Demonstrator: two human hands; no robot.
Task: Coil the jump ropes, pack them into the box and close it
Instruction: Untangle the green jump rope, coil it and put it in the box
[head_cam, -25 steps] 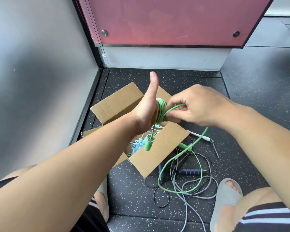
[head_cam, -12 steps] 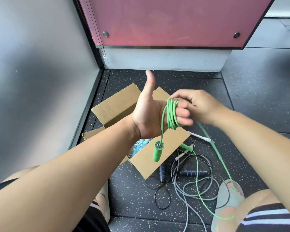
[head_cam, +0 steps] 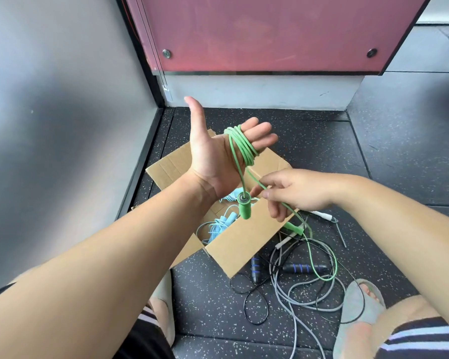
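Green plastic-cord jump rope (head_cam: 244,149): wound in several turns round the four fingers of the left hand (head_cam: 213,164), held up above the box. Left hand released, palm toward the camera, fingers straight and together, thumb upright; no clenching on the coil. One cylindrical green handle (head_cam: 245,207) hanging on a short length of cord below the palm, over the box opening. Free run of cord leading down from the coil to the right hand (head_cam: 298,194), pinched there between thumb and forefinger, other fingers loosely curled. Beyond the pinch, cord dropping to the black speckled rubber floor (head_cam: 399,164), looping near the right foot and turning back toward a second green handle (head_cam: 294,227) lying just beside the box's right flap.

Brown cardboard box (head_cam: 244,242): on the floor, flaps open. Inside, a light blue jump rope (head_cam: 218,226), bundled, partly hidden by the left forearm.

On the floor right of the box, tangled together: black rope with blue-banded black handles (head_cam: 305,268), grey cord (head_cam: 283,294), white handle (head_cam: 322,215). Rope belonging to the white handle not discernible.

Grey slipper (head_cam: 358,304) on the right foot, at the edge of the tangle. Dark red panel (head_cam: 270,32) on the wall behind.
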